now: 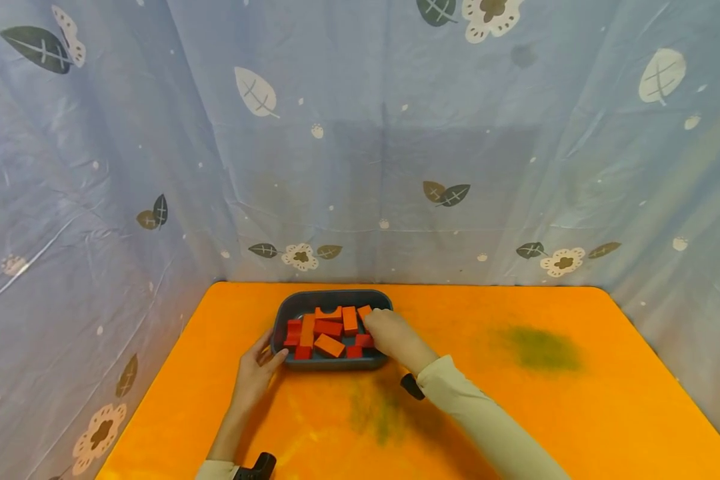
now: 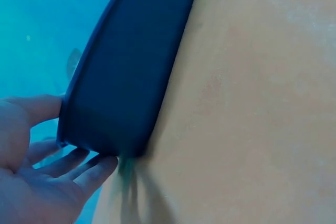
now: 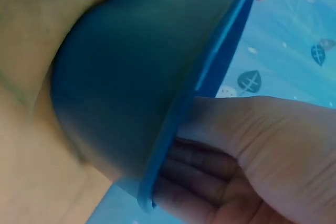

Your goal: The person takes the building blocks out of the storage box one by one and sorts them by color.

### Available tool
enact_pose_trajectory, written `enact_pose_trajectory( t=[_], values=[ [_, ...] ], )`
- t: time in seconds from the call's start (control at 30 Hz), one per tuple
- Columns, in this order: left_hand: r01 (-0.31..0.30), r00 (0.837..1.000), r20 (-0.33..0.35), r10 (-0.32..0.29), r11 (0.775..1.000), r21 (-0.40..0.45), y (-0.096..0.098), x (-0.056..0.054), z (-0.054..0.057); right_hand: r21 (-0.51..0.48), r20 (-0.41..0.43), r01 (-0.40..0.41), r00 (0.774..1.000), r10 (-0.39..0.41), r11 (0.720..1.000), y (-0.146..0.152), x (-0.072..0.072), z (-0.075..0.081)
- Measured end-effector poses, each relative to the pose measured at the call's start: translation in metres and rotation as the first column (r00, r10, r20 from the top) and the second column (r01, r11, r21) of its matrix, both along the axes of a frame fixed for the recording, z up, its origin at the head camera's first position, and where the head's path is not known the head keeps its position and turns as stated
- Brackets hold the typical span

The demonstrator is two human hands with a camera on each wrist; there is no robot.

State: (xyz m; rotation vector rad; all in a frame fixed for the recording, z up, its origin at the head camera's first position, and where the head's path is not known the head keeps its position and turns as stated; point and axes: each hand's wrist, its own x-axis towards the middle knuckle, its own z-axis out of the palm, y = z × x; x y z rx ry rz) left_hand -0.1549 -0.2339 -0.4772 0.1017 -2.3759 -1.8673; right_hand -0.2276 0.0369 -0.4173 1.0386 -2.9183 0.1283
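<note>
A dark grey-blue rectangular tray [image 1: 330, 365] sits near the far side of the table. Red and orange toy blocks lie loose in it, among them a notched orange block [image 1: 329, 315] and an orange rectangular block [image 1: 329, 346]. At the tray's left end my left hand [image 1: 257, 370] grips it, thumb at the rim and fingers [image 2: 97, 174] against the outer end wall. My right hand [image 1: 393, 333] reaches over the right rim with bent fingers, close to an orange block [image 1: 365, 311]. The tray wall hides its fingertips in the right wrist view; I cannot tell what they hold.
The table has an orange cover [image 1: 486, 400] with a greenish patch [image 1: 540, 348] on the right. A patterned blue-grey curtain [image 1: 360, 167] hangs behind the table and along both sides. Black wrist straps [image 1: 258, 467] show at the sleeves.
</note>
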Motion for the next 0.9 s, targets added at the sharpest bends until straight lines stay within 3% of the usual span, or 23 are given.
enact_pose_trajectory(
  t=[0.2, 0.37, 0.57, 0.77, 0.9],
  values=[
    [0.007, 1.000, -0.014, -0.008, 1.000, -0.020, 0.004, -0.003, 0.005, 0.100, -0.023, 0.065, 0.998, -0.063, 0.993, -0.007, -0.003, -0.009],
    [0.003, 1.000, 0.030, -0.001, 0.999, -0.053, 0.004, -0.003, 0.004, 0.153, -0.008, 0.112, 0.994, -0.112, 0.982, -0.013, -0.006, -0.017],
    [0.002, 0.999, 0.052, -0.002, 1.000, -0.013, 0.003, 0.001, -0.001, 0.192, -0.006, 0.120, 0.993, -0.121, 0.974, -0.015, -0.007, -0.023],
    [-0.011, 0.998, 0.065, 0.010, 1.000, 0.026, 0.001, 0.000, 0.001, 0.155, -0.092, 0.089, 0.993, -0.076, 0.984, -0.012, -0.005, -0.011],
    [-0.021, 0.997, 0.068, 0.019, 0.999, 0.025, -0.002, -0.001, 0.002, 0.093, -0.063, 0.054, 0.997, -0.049, 0.994, -0.008, -0.005, 0.005]
  ],
)
